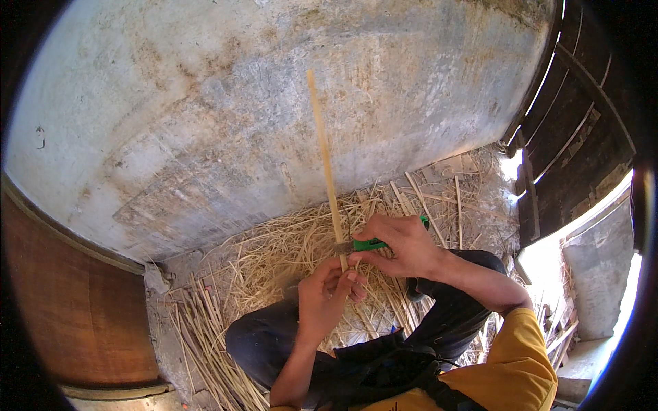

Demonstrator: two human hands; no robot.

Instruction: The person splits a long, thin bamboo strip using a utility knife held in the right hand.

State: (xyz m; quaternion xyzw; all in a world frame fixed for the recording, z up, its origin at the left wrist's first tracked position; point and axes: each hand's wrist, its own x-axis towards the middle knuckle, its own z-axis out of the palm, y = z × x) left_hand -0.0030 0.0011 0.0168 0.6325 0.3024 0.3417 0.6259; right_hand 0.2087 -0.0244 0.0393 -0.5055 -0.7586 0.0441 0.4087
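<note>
A long, thin bamboo strip [323, 144] stands nearly upright in front of me, its top leaning slightly left. Near its lower end, my left hand [330, 291] is closed round it, with thumb and fingers pinching. My right hand [401, 245] grips a green-handled knife [370, 244] just above the left hand. The short blade lies across the strip and touches it; part of the handle is hidden by the fingers. A thin curl of shaving hangs beside my left fingertips.
Pale shavings [274, 243] cover the floor round my legs. A bundle of thin sticks [212, 342] lies at left, beside a brown wooden panel [75, 294]. A stained wall [226, 116] rises ahead. Dark boards [579, 130] stand at right, with loose strips [458, 212] before them.
</note>
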